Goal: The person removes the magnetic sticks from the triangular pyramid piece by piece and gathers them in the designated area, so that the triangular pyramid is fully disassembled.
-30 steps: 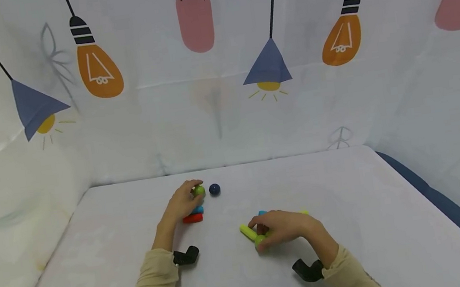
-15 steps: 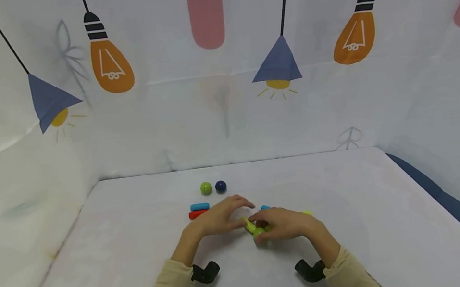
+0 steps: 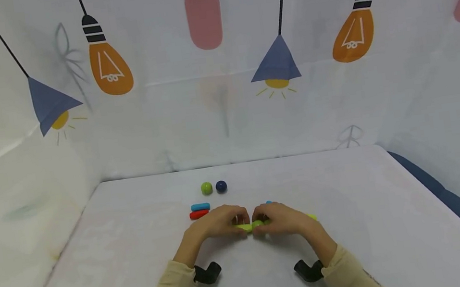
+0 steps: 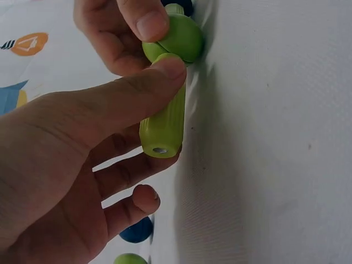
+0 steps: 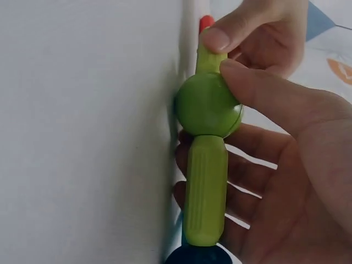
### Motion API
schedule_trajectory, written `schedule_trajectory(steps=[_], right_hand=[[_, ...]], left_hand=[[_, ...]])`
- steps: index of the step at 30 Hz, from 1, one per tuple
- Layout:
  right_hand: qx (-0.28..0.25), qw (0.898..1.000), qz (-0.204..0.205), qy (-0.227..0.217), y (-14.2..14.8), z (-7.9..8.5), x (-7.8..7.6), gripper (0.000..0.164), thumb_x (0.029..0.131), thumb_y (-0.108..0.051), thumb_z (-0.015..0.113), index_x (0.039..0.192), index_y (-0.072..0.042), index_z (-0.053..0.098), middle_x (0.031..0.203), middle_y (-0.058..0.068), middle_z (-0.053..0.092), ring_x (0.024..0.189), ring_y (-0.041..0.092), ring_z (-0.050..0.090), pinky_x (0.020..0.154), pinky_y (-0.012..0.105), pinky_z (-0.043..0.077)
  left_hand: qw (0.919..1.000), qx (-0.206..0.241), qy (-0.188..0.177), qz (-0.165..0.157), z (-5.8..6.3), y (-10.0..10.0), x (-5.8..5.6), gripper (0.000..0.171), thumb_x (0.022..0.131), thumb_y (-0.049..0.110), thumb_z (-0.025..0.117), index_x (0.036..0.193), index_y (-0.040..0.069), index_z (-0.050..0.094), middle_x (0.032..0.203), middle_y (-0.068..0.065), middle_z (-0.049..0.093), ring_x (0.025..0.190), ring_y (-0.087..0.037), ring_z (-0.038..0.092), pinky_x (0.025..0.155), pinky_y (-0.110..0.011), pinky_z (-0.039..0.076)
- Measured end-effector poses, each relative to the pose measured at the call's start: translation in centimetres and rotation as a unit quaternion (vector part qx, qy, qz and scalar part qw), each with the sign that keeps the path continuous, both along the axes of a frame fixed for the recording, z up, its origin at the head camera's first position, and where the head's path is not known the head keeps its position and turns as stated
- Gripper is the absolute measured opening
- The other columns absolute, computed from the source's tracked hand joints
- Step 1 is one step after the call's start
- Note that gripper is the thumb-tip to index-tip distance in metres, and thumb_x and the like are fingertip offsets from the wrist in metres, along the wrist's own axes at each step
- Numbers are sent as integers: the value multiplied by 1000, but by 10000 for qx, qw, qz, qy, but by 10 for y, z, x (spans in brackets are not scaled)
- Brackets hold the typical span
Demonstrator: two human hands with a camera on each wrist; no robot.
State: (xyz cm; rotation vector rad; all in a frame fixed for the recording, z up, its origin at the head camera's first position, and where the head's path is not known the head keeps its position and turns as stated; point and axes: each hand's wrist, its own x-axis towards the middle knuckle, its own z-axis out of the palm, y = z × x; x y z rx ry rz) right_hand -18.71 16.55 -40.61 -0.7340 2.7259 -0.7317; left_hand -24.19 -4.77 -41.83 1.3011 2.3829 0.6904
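My left hand [image 3: 223, 221] pinches a yellow-green magnetic rod [image 4: 165, 124] between thumb and fingers; a small metal dot shows in the rod's free end. Its other end meets a green ball [image 5: 209, 104]. My right hand [image 3: 283, 219] holds that ball, thumb on top and fingers behind. From the ball's opposite side, in the right wrist view, a second yellow-green rod [image 5: 207, 190] runs in line to a dark blue ball [image 5: 199, 256]. The right hand hides much of this chain in the head view.
At the back left of the white table [image 3: 356, 243] lie a loose green ball [image 3: 207, 188] and a dark blue ball [image 3: 221, 187]. Nearer are a blue rod [image 3: 200, 207] and a red rod [image 3: 199, 214]. A bit of blue [image 3: 268, 202] shows behind the right hand.
My left hand has left the loose green ball at the back and come right and nearer to grip the yellow-green rod. That rod has swung from slanted to nearly in line with the held ball.
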Motion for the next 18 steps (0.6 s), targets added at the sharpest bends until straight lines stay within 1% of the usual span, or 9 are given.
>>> schedule_trajectory(steps=[2, 6, 8, 12, 15, 18], right_hand=[[-13, 10000, -26, 8, 0, -1, 0, 20, 87, -31, 67, 100, -16, 65, 86, -12, 58, 81, 9, 49, 71, 24, 40], [20, 10000, -8, -19, 0, -1, 0, 19, 88, -31, 66, 101, -17, 65, 87, -12, 57, 82, 9, 48, 72, 23, 39], [19, 10000, 11, -41, 1, 0, 0, 19, 88, -30, 66, 101, -16, 65, 88, -11, 57, 82, 10, 48, 72, 23, 39], [34, 9999, -103, -124, 2, 0, 0, 21, 88, -30, 66, 103, -17, 64, 92, -11, 59, 84, 9, 47, 73, 23, 39], [44, 9997, -181, -149, 4, -2, 1, 21, 88, -32, 66, 103, -18, 64, 94, -12, 59, 84, 9, 47, 74, 23, 39], [63, 9998, -141, -134, 5, -2, 0, 23, 88, -33, 66, 104, -17, 64, 95, -11, 60, 85, 9, 46, 74, 24, 39]], left_hand=[[9999, 7, -61, -91, -1, -1, -1, 15, 83, 25, 73, 93, 23, 61, 86, 13, 58, 78, -3, 51, 72, -18, 43], [9996, 18, 30, -282, 1, -3, -2, 15, 83, 25, 73, 93, 24, 63, 86, 13, 58, 78, -2, 51, 73, -17, 44], [9996, -32, 9, -288, 3, -6, -2, 14, 82, 24, 74, 92, 23, 64, 86, 13, 59, 79, -2, 51, 74, -18, 44], [9996, -251, -142, -37, 9, -19, -2, 10, 81, 21, 75, 87, 22, 66, 83, 13, 60, 77, -3, 53, 73, -19, 45], [9986, -393, -241, 276, 15, -32, -4, 8, 81, 21, 74, 83, 23, 67, 81, 13, 62, 75, -4, 54, 71, -21, 44], [9970, -430, -334, 544, 22, -46, -7, 8, 80, 19, 74, 81, 21, 66, 80, 11, 62, 75, -6, 54, 71, -23, 45]])
